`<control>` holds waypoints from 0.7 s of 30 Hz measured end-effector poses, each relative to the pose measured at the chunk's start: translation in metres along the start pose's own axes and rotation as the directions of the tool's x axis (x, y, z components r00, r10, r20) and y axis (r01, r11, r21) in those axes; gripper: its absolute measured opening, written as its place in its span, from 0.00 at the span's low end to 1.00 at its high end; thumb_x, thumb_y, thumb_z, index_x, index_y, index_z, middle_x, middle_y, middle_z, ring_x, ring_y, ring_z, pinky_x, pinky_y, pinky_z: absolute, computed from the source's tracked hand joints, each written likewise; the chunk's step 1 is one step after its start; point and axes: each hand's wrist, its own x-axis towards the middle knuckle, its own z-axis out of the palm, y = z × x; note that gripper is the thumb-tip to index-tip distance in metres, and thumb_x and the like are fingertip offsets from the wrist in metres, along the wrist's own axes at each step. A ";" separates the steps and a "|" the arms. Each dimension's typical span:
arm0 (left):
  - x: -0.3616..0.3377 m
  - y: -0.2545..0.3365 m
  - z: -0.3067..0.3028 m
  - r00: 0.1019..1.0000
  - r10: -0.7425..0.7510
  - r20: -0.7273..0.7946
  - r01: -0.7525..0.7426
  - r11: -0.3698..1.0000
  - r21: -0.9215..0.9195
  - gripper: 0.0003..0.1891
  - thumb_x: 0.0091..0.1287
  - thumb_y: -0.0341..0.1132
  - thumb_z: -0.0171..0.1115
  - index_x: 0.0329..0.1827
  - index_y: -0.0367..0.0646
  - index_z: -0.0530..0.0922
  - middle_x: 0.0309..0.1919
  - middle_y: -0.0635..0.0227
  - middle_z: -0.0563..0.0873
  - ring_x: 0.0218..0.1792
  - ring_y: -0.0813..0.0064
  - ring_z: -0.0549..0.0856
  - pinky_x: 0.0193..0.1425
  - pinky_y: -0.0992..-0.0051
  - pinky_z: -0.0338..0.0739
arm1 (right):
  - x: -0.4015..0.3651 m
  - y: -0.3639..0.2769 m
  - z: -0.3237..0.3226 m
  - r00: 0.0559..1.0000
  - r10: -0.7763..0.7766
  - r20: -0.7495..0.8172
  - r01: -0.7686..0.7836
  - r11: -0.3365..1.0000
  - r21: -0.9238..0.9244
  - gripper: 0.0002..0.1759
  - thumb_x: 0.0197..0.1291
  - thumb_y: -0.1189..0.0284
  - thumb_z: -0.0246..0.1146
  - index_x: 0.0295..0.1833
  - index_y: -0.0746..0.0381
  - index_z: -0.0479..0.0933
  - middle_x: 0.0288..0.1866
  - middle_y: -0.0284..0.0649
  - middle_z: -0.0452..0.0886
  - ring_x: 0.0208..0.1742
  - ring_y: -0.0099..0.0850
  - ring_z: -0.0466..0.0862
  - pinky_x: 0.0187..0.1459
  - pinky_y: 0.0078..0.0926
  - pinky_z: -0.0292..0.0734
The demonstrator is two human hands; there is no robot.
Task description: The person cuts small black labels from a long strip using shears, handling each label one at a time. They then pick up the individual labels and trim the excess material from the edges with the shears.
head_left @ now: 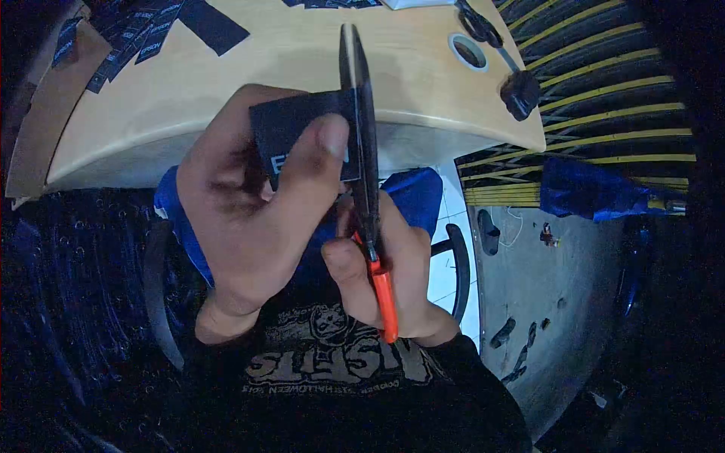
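My left hand (253,208) pinches a small black label piece (298,113) between thumb and fingers, in front of the table edge. White letters show on the piece, partly covered by my thumb. In my right hand (408,275) are scissors (365,136) with red handles (384,298), their dark blades pointing up and away from me. The blades run along the right edge of the label piece and overlap it in this view. My right thumb lies over the handle, and other fingers are hidden behind the scissors.
On the pale wooden table (294,68), several black printed strips (157,34) lie at the far left, near a plain black strip (214,29). A tape roll (468,51) and a black knobbed object (519,94) sit at right. Beyond stands a yellow-slatted folding gate (604,109). Chair armrest (458,275) beside me.
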 end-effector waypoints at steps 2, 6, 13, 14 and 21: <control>0.003 -0.008 -0.002 0.997 0.071 0.012 -0.070 0.997 -0.041 0.10 0.61 0.28 0.59 0.44 0.35 0.73 0.33 0.69 0.80 0.27 0.87 0.77 0.25 0.87 0.73 | 0.001 0.000 0.000 1.000 -0.024 0.007 0.024 1.000 -0.011 0.26 0.57 0.52 0.60 0.41 0.66 0.70 0.20 0.33 0.70 0.20 0.19 0.69 0.22 0.18 0.65; 0.004 -0.011 0.000 0.990 0.137 -0.016 -0.138 0.985 -0.103 0.10 0.61 0.28 0.59 0.43 0.35 0.73 0.32 0.70 0.80 0.26 0.88 0.77 0.25 0.87 0.72 | 0.001 0.001 0.002 1.000 -0.028 -0.009 0.028 0.999 -0.021 0.27 0.57 0.51 0.61 0.44 0.67 0.71 0.20 0.34 0.71 0.20 0.20 0.71 0.23 0.18 0.67; 0.003 -0.007 0.001 0.995 0.103 0.012 -0.102 0.993 -0.066 0.09 0.62 0.30 0.58 0.42 0.35 0.74 0.31 0.71 0.79 0.26 0.87 0.76 0.25 0.87 0.69 | 0.001 -0.001 0.004 0.999 0.024 -0.023 -0.025 0.998 -0.054 0.27 0.55 0.51 0.61 0.44 0.66 0.72 0.21 0.34 0.73 0.20 0.20 0.73 0.24 0.19 0.69; 0.002 -0.004 0.003 0.997 0.071 -0.008 -0.071 0.995 -0.074 0.09 0.62 0.31 0.58 0.41 0.35 0.74 0.30 0.71 0.79 0.25 0.86 0.76 0.25 0.86 0.69 | 0.000 0.001 0.003 0.999 0.033 -0.008 -0.033 0.998 -0.056 0.29 0.54 0.48 0.61 0.44 0.66 0.71 0.21 0.33 0.71 0.20 0.20 0.71 0.23 0.18 0.67; 0.015 -0.011 0.002 0.993 -0.117 -0.009 0.113 0.975 -0.189 0.10 0.62 0.34 0.62 0.38 0.34 0.77 0.24 0.72 0.79 0.23 0.86 0.77 0.27 0.84 0.71 | 0.000 0.012 -0.006 0.986 0.146 0.077 -0.160 0.958 0.237 0.36 0.51 0.37 0.55 0.40 0.64 0.66 0.25 0.29 0.63 0.25 0.16 0.63 0.25 0.15 0.56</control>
